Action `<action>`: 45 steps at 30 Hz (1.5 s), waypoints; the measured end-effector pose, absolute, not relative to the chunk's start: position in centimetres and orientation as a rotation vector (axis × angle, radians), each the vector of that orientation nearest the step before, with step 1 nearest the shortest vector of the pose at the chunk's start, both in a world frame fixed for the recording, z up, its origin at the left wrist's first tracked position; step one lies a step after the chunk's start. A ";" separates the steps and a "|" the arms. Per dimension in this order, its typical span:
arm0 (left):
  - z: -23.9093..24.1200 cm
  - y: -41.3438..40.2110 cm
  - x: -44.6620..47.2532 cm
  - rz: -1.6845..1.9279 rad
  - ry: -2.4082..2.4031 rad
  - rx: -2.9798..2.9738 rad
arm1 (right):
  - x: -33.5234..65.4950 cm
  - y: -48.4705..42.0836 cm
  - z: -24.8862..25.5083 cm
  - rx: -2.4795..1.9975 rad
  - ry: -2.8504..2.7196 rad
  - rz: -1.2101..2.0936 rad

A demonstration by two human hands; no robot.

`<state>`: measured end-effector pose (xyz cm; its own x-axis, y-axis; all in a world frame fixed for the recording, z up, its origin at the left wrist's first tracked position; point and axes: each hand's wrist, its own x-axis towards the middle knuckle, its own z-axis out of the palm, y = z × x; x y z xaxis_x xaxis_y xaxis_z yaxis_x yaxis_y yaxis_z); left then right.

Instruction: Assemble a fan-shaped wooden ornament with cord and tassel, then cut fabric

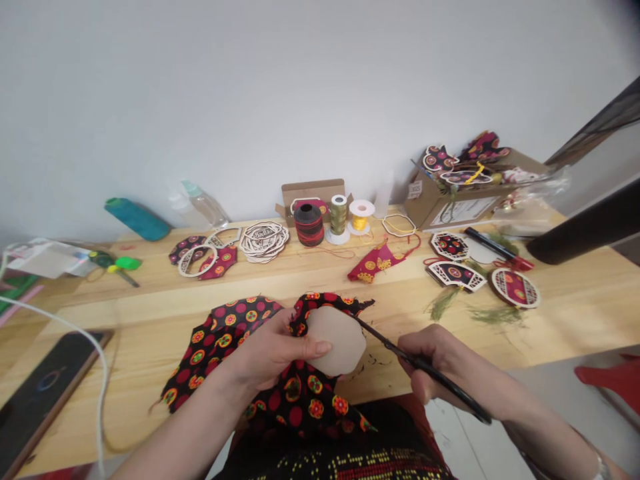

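Note:
My left hand (280, 350) pinches a pale grey card piece with cut corners (340, 343) against black fabric patterned with red and orange flowers (300, 393). The thumb lies on the card, and the other fingers are partly hidden behind it and the cloth. My right hand (435, 360) is closed round a pair of black scissors (390, 343). Their blades point left and touch the upper right edge of the card, beside the cloth. More of the flowered fabric spreads on the table to the left and hangs down over my lap.
Thread spools (309, 225) stand along the wall beside a stack of cut-out wooden shapes (265, 241). A cardboard box (450, 200) full of ornaments is at the back right, near finished pieces (456, 275). A phone (47, 393) and white cable (103, 373) lie left. Red fabric (377, 261) lies mid-table.

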<state>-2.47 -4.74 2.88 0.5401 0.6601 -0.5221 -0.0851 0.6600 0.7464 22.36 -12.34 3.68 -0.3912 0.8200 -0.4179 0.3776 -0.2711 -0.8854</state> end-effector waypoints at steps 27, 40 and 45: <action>2.3 -5.1 -2.1 0.437 0.852 0.733 | 23.8 -12.2 3.5 -1.439 -1.857 1.668; 2.4 -5.0 -1.9 0.374 0.796 0.716 | 23.1 -12.4 3.4 -1.554 -1.749 1.722; 2.2 -5.0 -2.0 0.368 0.786 0.735 | 23.0 -12.3 3.3 -1.578 -1.667 1.756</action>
